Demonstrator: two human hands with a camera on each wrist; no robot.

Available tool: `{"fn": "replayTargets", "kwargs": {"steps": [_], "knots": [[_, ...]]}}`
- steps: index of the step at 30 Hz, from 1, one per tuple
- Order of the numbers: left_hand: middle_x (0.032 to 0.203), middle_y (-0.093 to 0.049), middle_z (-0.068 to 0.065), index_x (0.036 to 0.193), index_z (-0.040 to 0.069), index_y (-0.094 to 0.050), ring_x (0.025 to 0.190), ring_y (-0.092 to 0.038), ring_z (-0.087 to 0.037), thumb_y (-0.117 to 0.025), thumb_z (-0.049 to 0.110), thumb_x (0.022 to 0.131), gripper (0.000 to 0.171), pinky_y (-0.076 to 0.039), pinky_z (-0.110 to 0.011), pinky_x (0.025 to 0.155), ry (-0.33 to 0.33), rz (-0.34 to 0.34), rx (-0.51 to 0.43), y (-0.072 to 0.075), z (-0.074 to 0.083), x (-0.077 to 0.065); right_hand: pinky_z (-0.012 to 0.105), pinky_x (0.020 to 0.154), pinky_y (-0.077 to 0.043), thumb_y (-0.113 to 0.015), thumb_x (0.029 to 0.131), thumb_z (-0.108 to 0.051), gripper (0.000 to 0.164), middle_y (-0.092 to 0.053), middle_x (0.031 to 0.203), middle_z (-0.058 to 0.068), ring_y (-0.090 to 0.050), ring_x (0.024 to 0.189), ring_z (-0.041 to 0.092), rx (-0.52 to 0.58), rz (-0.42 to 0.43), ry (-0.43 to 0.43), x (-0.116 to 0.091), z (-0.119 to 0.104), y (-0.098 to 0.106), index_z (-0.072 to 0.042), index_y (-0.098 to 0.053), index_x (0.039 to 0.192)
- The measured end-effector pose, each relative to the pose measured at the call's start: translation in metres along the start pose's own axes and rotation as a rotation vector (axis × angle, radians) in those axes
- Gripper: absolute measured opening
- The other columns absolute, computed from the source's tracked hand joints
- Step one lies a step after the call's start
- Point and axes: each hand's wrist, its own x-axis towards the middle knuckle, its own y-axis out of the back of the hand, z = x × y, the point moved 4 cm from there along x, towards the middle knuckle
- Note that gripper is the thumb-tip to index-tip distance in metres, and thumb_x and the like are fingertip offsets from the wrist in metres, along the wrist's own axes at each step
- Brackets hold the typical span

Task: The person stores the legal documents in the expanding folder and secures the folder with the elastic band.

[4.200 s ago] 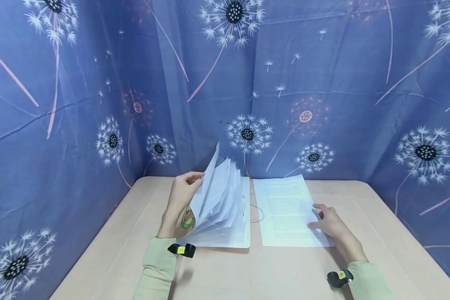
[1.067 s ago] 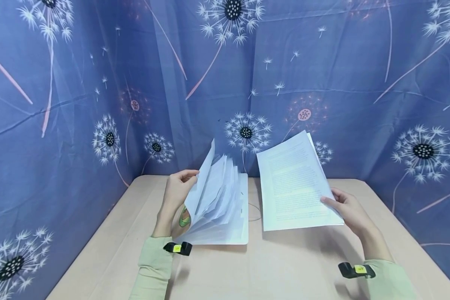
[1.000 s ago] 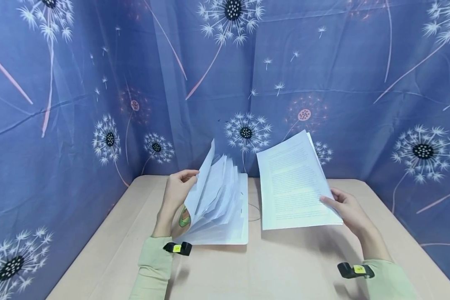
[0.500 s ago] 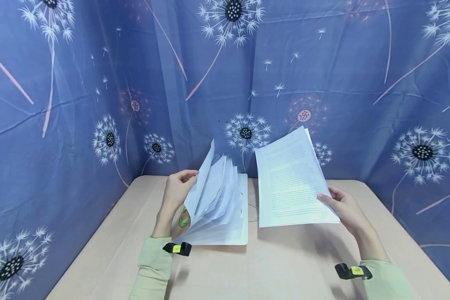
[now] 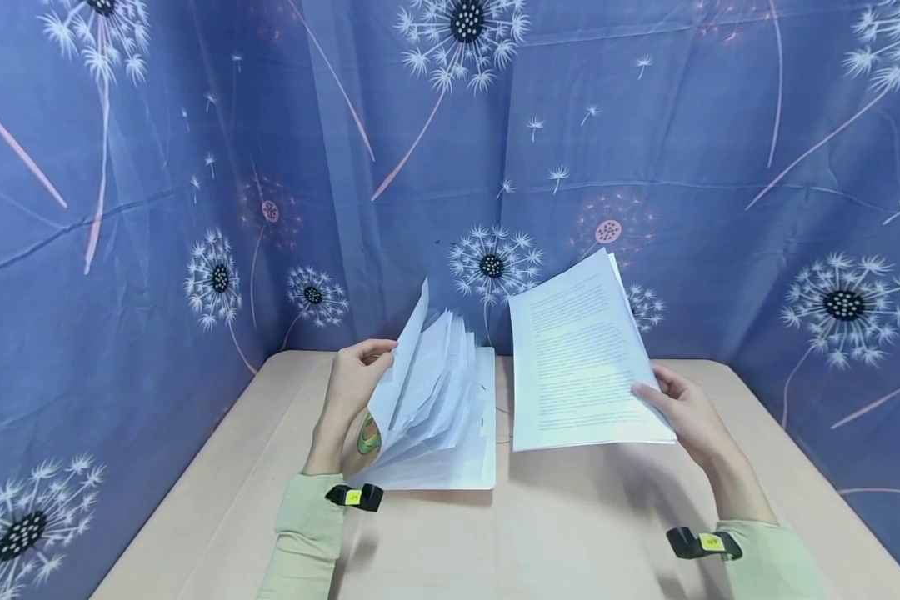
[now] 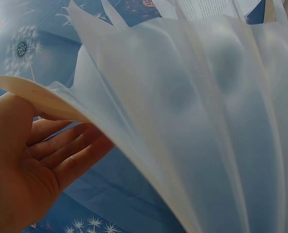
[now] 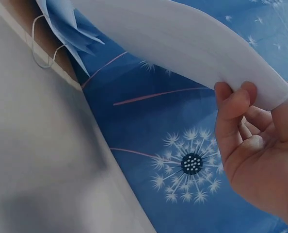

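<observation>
My left hand (image 5: 355,382) pinches the raised front cover of a folder (image 5: 431,417) with thumb and fingers. A green and brown picture shows on the cover's outside. Inside, several translucent sleeves (image 6: 183,102) fan out, some with white papers in them; the folder's back lies flat on the table. On the right, my right hand (image 5: 692,417) grips a thin stack of printed paper (image 5: 581,354) by its right edge, thumb on the printed face. The stack is tilted up above the table, and in the right wrist view it bends along its length.
A thin elastic cord (image 7: 33,43) loops out from the folder's right edge. The pale table (image 5: 562,533) has rounded back corners. A blue curtain (image 5: 645,125) with dandelion prints hangs behind the table and along both sides.
Since the earliest frame my right hand has lifted the paper stack off the table and tilted it up. Over the last second it shifts slightly left and upward. The left hand keeps the cover raised.
</observation>
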Motion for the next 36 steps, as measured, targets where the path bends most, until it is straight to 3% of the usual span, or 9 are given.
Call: {"fn": "replayTargets", "kwargs": {"steps": [7, 20, 36], "knots": [[0.097, -0.075, -0.007, 0.109, 0.014, -0.077, 0.083, -0.065, -0.019, -0.062, 0.017, 0.091, 0.024, -0.052, -0.033, 0.073, -0.002, -0.004, 0.004, 0.0, -0.001, -0.001, 0.03, 0.063, -0.059, -0.06, 0.1, -0.026, 0.06, -0.07, 0.099, -0.011, -0.072, 0.082, 0.009, -0.088, 0.042, -0.005, -0.003, -0.009, 0.0, 0.004, -0.038, 0.147], [0.098, -0.075, -0.007, 0.109, 0.013, -0.076, 0.085, -0.066, -0.019, -0.062, 0.017, 0.091, 0.024, -0.053, -0.034, 0.076, -0.014, 0.005, -0.006, 0.003, -0.001, -0.002, 0.029, 0.061, -0.059, -0.061, 0.098, -0.018, 0.054, -0.072, 0.099, -0.008, -0.073, 0.08, 0.01, 0.086, 0.041, 0.015, 0.0, -0.011, -0.008, 0.002, -0.04, 0.144], [0.098, -0.075, -0.007, 0.11, 0.013, -0.076, 0.083, -0.066, -0.018, -0.061, 0.016, 0.091, 0.024, -0.053, -0.031, 0.074, -0.006, 0.008, -0.008, 0.004, 0.0, 0.0, 0.03, 0.064, -0.059, -0.06, 0.099, -0.021, 0.058, -0.072, 0.1, -0.008, -0.073, 0.082, 0.01, 0.032, -0.011, -0.03, 0.004, -0.004, -0.03, 0.005, -0.037, 0.145]]}}
